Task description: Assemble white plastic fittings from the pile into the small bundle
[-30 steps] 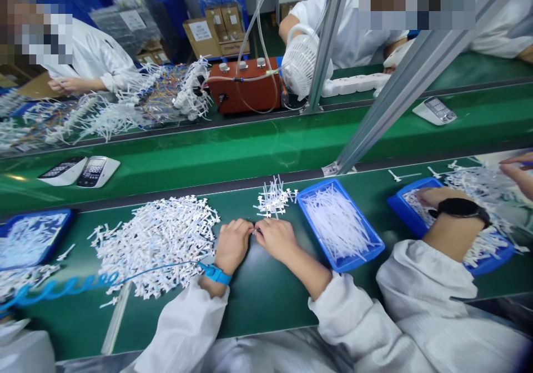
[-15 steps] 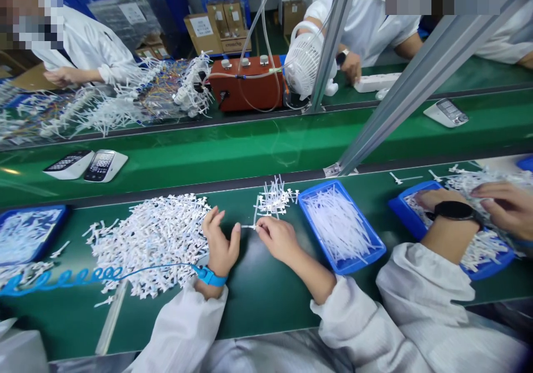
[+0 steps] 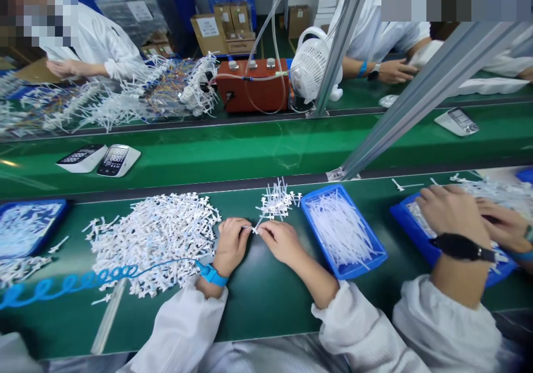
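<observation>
White sleeves; blue coiled-cord wrist strap

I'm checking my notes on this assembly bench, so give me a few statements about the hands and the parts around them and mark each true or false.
1. The left hand and right hand meet over a small white part. True.
2. The big pile of white parts lies right of the right hand. False: it lies left of the left hand.
3. The left wrist wears a blue wrist strap. True.
4. The blue tray holding thin white tubes is red. False: it is blue.
</observation>
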{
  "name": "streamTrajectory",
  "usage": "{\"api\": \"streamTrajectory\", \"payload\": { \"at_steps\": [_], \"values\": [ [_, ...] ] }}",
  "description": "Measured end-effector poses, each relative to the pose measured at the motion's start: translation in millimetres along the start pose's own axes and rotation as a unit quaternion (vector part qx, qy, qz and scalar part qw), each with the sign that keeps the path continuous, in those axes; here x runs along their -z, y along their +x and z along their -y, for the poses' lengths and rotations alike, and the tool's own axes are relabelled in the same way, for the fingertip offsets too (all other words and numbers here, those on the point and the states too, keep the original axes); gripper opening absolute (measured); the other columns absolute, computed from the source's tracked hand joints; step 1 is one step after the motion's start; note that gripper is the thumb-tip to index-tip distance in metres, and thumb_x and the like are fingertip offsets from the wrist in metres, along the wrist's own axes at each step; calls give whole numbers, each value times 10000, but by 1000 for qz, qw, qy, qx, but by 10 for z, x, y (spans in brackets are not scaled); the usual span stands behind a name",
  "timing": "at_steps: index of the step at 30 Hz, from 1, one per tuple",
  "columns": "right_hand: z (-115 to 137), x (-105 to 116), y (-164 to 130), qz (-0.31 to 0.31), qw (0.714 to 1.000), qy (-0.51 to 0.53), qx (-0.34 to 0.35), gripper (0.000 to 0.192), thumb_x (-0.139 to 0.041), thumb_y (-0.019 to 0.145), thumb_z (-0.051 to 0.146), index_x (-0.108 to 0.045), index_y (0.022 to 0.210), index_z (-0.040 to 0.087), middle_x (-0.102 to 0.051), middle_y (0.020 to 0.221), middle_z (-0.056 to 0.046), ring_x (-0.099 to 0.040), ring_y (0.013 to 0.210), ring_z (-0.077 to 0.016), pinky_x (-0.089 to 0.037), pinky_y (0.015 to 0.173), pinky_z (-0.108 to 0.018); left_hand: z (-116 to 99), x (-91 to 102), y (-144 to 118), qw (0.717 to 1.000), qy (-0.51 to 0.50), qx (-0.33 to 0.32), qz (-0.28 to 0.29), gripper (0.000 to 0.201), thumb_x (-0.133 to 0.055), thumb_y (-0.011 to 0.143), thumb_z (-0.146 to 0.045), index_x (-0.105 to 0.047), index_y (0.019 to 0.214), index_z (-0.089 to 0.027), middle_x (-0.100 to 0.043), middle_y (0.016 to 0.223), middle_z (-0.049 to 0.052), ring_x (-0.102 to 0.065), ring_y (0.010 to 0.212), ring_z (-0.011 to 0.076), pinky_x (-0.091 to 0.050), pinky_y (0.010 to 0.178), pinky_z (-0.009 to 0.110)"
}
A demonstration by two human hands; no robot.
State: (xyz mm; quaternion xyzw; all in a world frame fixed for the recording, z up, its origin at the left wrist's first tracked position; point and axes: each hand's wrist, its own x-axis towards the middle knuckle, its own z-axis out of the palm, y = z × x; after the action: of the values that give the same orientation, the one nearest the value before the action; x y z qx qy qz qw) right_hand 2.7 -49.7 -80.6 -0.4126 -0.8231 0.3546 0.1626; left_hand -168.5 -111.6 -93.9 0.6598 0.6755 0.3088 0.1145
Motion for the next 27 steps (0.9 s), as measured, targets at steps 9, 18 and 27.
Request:
{"api": "streamTrajectory", "payload": {
  "at_steps": [9, 18, 27],
  "values": [
    [-3, 592, -351, 38, 991, -128, -32, 349, -349, 1011, 279, -666, 1155, 250, -697, 1007, -49, -620, 892, -145, -432, 766, -234, -320, -220, 462, 991, -94, 52, -77, 204, -412, 982, -334, -578, 997, -217, -622, 998, 50, -573, 980, 191, -452, 888, 348],
    [83, 189, -76, 63, 991, -115, 4, 217, -507, 940, 316, -701, 1030, 274, -694, 963, -10, -617, 931, -148, -420, 814, -227, -27, 389, 358, 987, 153, 46, 6, 196, -522, 909, -279, -625, 1074, -259, -631, 1124, 60, -565, 1030, 261, -426, 899, 412],
    [-38, -29, -44, 28, 994, -98, 46, 151, -557, 908, 304, -686, 980, 273, -683, 924, 17, -602, 881, -140, -387, 783, -234, 442, 813, 221, 927, 331, 46, 169, 237, -500, 904, -325, -642, 1075, -244, -676, 1019, 64, -639, 923, 253, -437, 713, 322]
  ]
}}
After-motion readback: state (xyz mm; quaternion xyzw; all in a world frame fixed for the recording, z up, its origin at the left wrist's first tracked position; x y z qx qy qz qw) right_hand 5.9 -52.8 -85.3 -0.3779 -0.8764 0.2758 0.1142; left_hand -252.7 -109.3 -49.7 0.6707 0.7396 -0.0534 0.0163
